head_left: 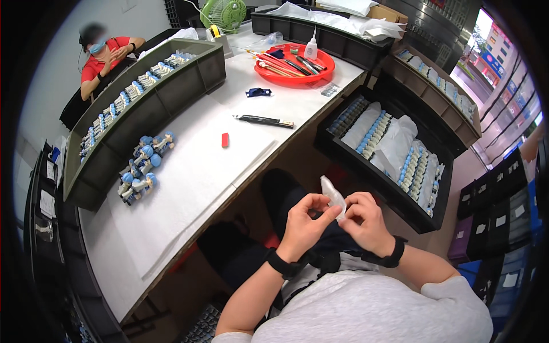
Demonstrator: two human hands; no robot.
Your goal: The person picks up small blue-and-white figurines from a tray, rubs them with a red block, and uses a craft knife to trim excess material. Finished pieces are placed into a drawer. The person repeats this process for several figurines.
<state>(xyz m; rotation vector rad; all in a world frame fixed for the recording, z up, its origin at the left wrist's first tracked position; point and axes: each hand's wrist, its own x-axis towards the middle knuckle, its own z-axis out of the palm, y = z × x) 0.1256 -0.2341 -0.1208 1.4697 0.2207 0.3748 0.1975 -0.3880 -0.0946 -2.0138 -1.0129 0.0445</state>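
Above my lap, off the table's near edge, my left hand (pixel 304 226) and my right hand (pixel 370 224) pinch a small piece of white translucent wrapping (pixel 333 192) between their fingertips. It stands up narrow and crumpled between the two hands. Whether anything is inside it, I cannot tell. To the right of my hands is a black crate (pixel 377 184) with rows of small blue and cream figurines (pixel 416 166) laid between white sheets. On the white table, a cluster of blue-haired figurines (pixel 146 160) lies at the left.
A craft knife (pixel 264 120), a red block (pixel 225 140) and a dark blue piece (pixel 258 92) lie on the table (pixel 189 194). Behind them sits a red tray (pixel 294 63) of brushes and a white bottle (pixel 311 49). A grey-green crate (pixel 166 86) stands left; a person (pixel 106 57) sits beyond it.
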